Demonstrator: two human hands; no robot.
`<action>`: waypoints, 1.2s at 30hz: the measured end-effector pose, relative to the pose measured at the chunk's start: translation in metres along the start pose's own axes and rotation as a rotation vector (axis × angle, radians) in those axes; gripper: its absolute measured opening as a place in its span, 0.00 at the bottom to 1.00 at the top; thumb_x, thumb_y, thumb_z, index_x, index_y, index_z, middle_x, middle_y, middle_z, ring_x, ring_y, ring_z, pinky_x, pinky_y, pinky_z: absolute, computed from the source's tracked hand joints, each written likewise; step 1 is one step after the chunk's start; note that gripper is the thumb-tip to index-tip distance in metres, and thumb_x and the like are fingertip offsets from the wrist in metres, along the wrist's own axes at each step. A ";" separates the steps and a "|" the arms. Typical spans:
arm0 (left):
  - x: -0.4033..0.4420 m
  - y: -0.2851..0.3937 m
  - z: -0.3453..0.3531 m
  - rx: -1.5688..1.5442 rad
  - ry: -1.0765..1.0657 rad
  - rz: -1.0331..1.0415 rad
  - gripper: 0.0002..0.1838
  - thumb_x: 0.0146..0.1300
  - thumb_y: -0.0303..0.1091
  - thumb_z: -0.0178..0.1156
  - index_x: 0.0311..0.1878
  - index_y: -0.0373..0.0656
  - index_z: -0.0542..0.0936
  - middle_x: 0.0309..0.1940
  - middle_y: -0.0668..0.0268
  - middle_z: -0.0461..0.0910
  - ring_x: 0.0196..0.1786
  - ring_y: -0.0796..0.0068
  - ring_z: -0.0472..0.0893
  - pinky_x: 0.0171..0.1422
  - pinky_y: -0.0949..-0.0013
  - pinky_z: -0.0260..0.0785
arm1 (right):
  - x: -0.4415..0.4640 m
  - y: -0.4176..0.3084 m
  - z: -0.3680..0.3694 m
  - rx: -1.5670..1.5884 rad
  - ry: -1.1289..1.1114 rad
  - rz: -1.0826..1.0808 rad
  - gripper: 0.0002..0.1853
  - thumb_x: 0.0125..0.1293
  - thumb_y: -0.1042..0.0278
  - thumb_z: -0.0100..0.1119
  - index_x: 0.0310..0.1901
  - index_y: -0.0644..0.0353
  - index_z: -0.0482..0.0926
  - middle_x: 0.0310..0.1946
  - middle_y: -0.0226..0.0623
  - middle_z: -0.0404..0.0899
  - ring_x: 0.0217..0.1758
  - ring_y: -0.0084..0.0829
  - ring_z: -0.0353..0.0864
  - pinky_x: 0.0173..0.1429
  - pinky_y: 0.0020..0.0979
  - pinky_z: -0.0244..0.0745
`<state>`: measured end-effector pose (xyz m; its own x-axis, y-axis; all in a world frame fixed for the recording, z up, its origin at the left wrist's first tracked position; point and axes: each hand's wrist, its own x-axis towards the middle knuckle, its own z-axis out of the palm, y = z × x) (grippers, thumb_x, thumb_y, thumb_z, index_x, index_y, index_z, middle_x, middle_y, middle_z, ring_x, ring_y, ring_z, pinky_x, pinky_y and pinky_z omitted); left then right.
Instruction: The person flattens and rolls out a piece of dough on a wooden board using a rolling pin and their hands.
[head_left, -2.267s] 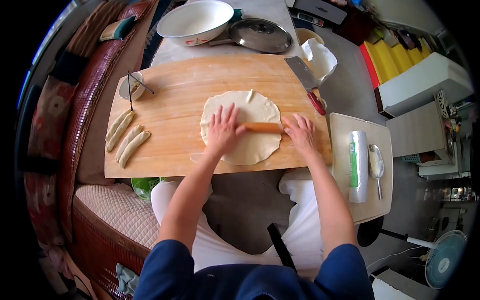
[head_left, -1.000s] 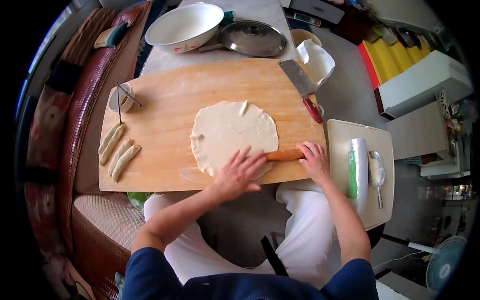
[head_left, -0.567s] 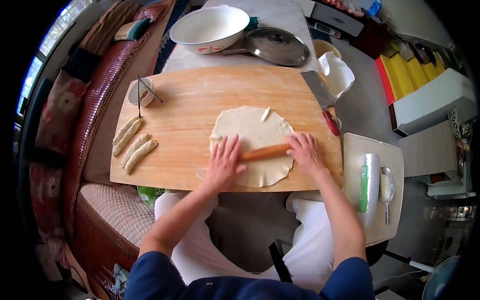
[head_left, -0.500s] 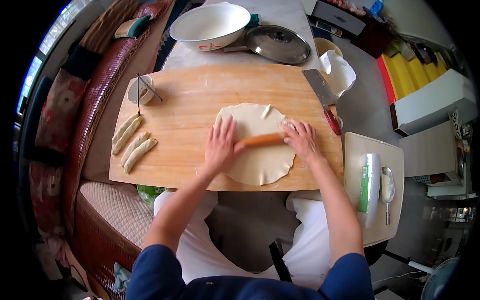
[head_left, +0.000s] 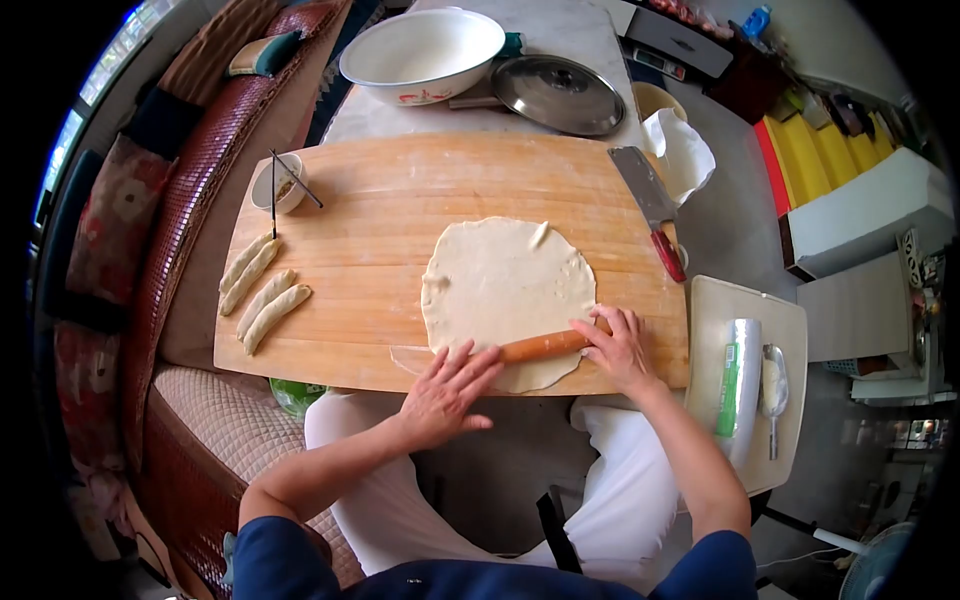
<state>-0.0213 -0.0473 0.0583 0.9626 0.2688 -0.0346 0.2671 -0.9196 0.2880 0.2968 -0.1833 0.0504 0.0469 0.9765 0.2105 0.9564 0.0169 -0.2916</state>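
Note:
A wooden rolling pin (head_left: 545,345) lies across the near part of a flat, roughly round dough sheet (head_left: 505,275). My left hand (head_left: 450,393) rests on the pin's left end, fingers stretched out flat and thumb apart. At the other end my right hand (head_left: 620,350) curls over the pin, thumb on one side and bent fingers on the other. The sheet lies on a large wooden board (head_left: 360,230), with a small raised fold at its far edge and another at its left edge. Its near edge reaches the board's front edge.
Several dough strips (head_left: 262,295) lie at the board's left, below a small bowl (head_left: 280,185) with chopsticks. A cleaver (head_left: 645,190) lies at the right edge. Behind stand a white basin (head_left: 420,55) and a pan lid (head_left: 560,95). A tray (head_left: 705,300) holds a plastic-wrap roll (head_left: 738,385) and a scoop (head_left: 773,390).
Both hands and the rolling pin have moved toward me, from the sheet's middle to its near part. The dough sheet sits slightly nearer my body.

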 end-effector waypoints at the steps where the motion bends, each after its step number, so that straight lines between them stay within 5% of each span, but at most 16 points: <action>1: 0.004 -0.002 0.001 -0.002 0.027 -0.017 0.51 0.59 0.69 0.58 0.79 0.48 0.60 0.82 0.64 0.53 0.82 0.51 0.53 0.83 0.44 0.47 | 0.003 0.001 0.003 0.006 0.006 0.019 0.28 0.57 0.64 0.72 0.61 0.37 0.80 0.55 0.30 0.71 0.59 0.36 0.70 0.62 0.44 0.65; 4: 0.075 -0.046 -0.007 0.067 0.217 -0.159 0.46 0.60 0.59 0.64 0.78 0.49 0.61 0.80 0.65 0.57 0.81 0.51 0.55 0.83 0.45 0.46 | 0.040 0.018 0.006 -0.049 0.019 0.031 0.31 0.60 0.64 0.71 0.66 0.37 0.76 0.53 0.31 0.71 0.58 0.36 0.71 0.60 0.43 0.67; 8: 0.187 -0.120 0.002 0.105 0.392 -0.241 0.39 0.70 0.61 0.53 0.78 0.49 0.62 0.80 0.64 0.58 0.81 0.48 0.54 0.82 0.46 0.47 | 0.086 0.059 0.023 -0.106 0.116 0.082 0.30 0.63 0.59 0.69 0.67 0.39 0.73 0.48 0.32 0.74 0.54 0.37 0.75 0.57 0.43 0.70; 13: 0.268 -0.144 -0.020 0.069 0.534 -0.464 0.35 0.72 0.58 0.54 0.77 0.53 0.64 0.81 0.67 0.56 0.82 0.49 0.53 0.82 0.45 0.46 | 0.122 0.084 0.020 -0.066 0.080 0.273 0.22 0.67 0.56 0.64 0.62 0.49 0.77 0.46 0.38 0.79 0.54 0.42 0.78 0.53 0.45 0.74; 18: 0.218 -0.148 -0.040 -0.025 0.724 -0.464 0.34 0.71 0.51 0.58 0.76 0.51 0.65 0.80 0.66 0.57 0.81 0.51 0.54 0.81 0.44 0.49 | 0.098 0.062 0.010 0.228 0.195 0.273 0.16 0.66 0.58 0.66 0.54 0.50 0.82 0.44 0.36 0.82 0.52 0.42 0.80 0.51 0.43 0.75; 23: 0.087 -0.079 -0.024 0.079 0.277 -0.218 0.40 0.61 0.44 0.69 0.76 0.51 0.66 0.81 0.66 0.55 0.83 0.53 0.50 0.83 0.43 0.45 | 0.041 0.004 0.004 0.089 -0.011 0.016 0.20 0.60 0.56 0.70 0.54 0.46 0.82 0.39 0.33 0.77 0.47 0.38 0.78 0.52 0.40 0.73; 25: 0.058 -0.057 -0.010 0.075 0.150 -0.089 0.42 0.63 0.51 0.65 0.78 0.52 0.61 0.82 0.67 0.53 0.83 0.53 0.49 0.84 0.43 0.42 | 0.042 -0.004 0.006 0.038 -0.011 -0.004 0.22 0.59 0.56 0.71 0.56 0.45 0.82 0.40 0.32 0.75 0.47 0.37 0.77 0.54 0.40 0.72; 32: 0.156 -0.137 -0.008 0.136 0.435 -0.389 0.39 0.71 0.59 0.54 0.77 0.48 0.62 0.80 0.65 0.56 0.82 0.53 0.52 0.82 0.43 0.46 | 0.120 0.043 0.033 -0.076 0.122 0.018 0.28 0.60 0.58 0.71 0.63 0.44 0.77 0.46 0.33 0.74 0.54 0.37 0.74 0.57 0.42 0.70; 36: 0.219 -0.182 -0.030 0.152 0.579 -0.621 0.37 0.71 0.54 0.57 0.77 0.48 0.62 0.80 0.65 0.57 0.81 0.49 0.54 0.82 0.44 0.48 | 0.169 0.051 0.041 -0.069 0.096 0.126 0.26 0.65 0.57 0.67 0.64 0.44 0.75 0.48 0.32 0.75 0.59 0.38 0.73 0.61 0.41 0.69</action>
<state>0.1395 0.1872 0.0267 0.4767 0.8010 0.3621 0.7803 -0.5753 0.2454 0.3412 -0.0088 0.0329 0.1920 0.9447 0.2659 0.9586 -0.1225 -0.2571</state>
